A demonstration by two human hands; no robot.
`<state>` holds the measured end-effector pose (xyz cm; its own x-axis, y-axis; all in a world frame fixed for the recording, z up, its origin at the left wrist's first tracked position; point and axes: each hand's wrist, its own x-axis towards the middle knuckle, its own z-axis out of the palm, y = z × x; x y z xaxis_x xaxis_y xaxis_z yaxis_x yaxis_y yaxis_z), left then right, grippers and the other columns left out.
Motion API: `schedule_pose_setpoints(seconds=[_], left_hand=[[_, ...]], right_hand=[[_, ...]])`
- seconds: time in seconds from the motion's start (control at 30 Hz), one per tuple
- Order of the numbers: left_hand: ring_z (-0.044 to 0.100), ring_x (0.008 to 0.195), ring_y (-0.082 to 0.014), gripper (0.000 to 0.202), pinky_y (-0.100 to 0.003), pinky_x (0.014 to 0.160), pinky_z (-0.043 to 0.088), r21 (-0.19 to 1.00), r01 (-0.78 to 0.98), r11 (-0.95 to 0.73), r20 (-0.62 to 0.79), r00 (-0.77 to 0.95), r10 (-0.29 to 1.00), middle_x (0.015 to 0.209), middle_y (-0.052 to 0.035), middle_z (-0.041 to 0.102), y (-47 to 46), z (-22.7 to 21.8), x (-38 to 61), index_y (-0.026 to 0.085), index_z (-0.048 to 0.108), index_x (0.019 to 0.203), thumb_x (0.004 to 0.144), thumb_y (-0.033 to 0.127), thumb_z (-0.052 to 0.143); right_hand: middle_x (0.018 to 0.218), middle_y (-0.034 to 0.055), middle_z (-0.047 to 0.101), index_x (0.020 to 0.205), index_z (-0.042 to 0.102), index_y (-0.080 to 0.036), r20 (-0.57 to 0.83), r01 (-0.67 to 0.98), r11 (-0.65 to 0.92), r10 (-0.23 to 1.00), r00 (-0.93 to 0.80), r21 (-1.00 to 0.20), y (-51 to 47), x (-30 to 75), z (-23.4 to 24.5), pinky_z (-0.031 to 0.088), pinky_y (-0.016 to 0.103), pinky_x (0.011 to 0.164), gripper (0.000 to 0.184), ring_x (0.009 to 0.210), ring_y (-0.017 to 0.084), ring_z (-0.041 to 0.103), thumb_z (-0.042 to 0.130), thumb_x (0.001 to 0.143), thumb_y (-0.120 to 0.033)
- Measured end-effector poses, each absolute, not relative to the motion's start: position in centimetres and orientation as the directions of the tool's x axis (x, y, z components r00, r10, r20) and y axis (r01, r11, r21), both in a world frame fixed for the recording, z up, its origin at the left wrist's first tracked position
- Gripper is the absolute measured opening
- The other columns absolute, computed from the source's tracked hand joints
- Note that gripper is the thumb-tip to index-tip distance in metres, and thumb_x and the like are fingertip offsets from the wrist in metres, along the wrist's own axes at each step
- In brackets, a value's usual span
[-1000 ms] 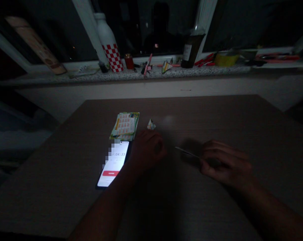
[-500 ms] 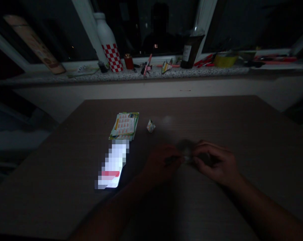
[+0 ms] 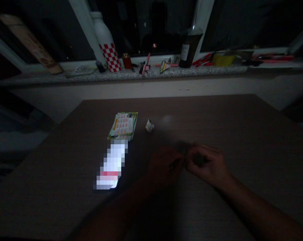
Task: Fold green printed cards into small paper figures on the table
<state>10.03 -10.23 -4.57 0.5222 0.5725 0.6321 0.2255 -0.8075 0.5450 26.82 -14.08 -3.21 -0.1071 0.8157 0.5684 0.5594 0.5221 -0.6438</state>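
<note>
The room is dark. My left hand (image 3: 165, 167) and my right hand (image 3: 206, 164) meet at the middle of the brown table (image 3: 229, 120), fingertips pinched together on a thin flat sheet (image 3: 177, 162) that shows only as a pale edge between them. A lit phone (image 3: 112, 165) lies to the left of my left hand. Beyond the phone rests a stack of green printed sheets (image 3: 123, 126), and a small folded paper piece (image 3: 149, 126) stands to their right.
A stone windowsill (image 3: 131, 74) runs behind the table. On it stand a white bottle with red checks (image 3: 106, 42), a small red jar (image 3: 127, 61), a dark bottle (image 3: 188, 48), a yellow container (image 3: 223, 59), pens and another folded paper (image 3: 164, 65).
My left hand left the spot by the phone and moved right to meet my right hand, which drew in leftward with the thin sheet. Both hands now pinch it together.
</note>
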Motion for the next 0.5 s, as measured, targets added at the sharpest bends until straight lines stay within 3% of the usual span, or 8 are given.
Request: schedule_pose_setpoints(seconds=[0.23, 0.33, 0.5], left_hand=[[0.059, 0.068, -0.0136, 0.005, -0.026, 0.063, 0.047, 0.533, 0.25, -0.808, 0.69, 0.425, 0.587, 0.074, -0.0035, 0.064, -10.5, -3.8, 9.5, 0.016, 0.06, 0.083, 0.082, 0.015, 0.055], [0.06, 0.067, -0.0128, 0.004, -0.026, 0.062, 0.047, 0.617, 0.284, -0.734, 0.646, 0.35, 0.678, 0.073, -0.0021, 0.064, -10.5, -3.3, 9.1, 0.017, 0.061, 0.081, 0.082, 0.015, 0.057], [0.061, 0.067, -0.0123, 0.005, -0.025, 0.063, 0.049, 0.814, 0.292, -0.503, 0.433, 0.274, 0.859, 0.074, 0.0005, 0.065, -10.2, -3.6, 8.9, 0.02, 0.063, 0.08, 0.082, 0.023, 0.061]], right_hand=[[0.058, -0.0026, 0.057, 0.062, 0.054, -0.019, 0.476, 0.685, 0.332, 0.879, 0.024, -0.649, -13.4, 28.1, -4.0, 0.043, 0.023, 0.053, 0.008, 0.053, 0.012, 0.056, 0.059, 0.068, -0.015], [0.057, -0.0025, 0.058, 0.061, 0.055, -0.019, 0.441, 0.709, 0.262, 0.894, 0.077, -0.655, -13.1, 29.0, -4.1, 0.043, 0.024, 0.054, 0.008, 0.052, 0.012, 0.056, 0.059, 0.067, -0.015], [0.066, -0.0002, 0.063, 0.075, 0.061, -0.019, 0.426, 0.593, 0.326, 0.904, 0.032, -0.736, -13.3, 28.4, -4.0, 0.048, 0.025, 0.059, 0.003, 0.059, 0.014, 0.059, 0.058, 0.074, -0.018]])
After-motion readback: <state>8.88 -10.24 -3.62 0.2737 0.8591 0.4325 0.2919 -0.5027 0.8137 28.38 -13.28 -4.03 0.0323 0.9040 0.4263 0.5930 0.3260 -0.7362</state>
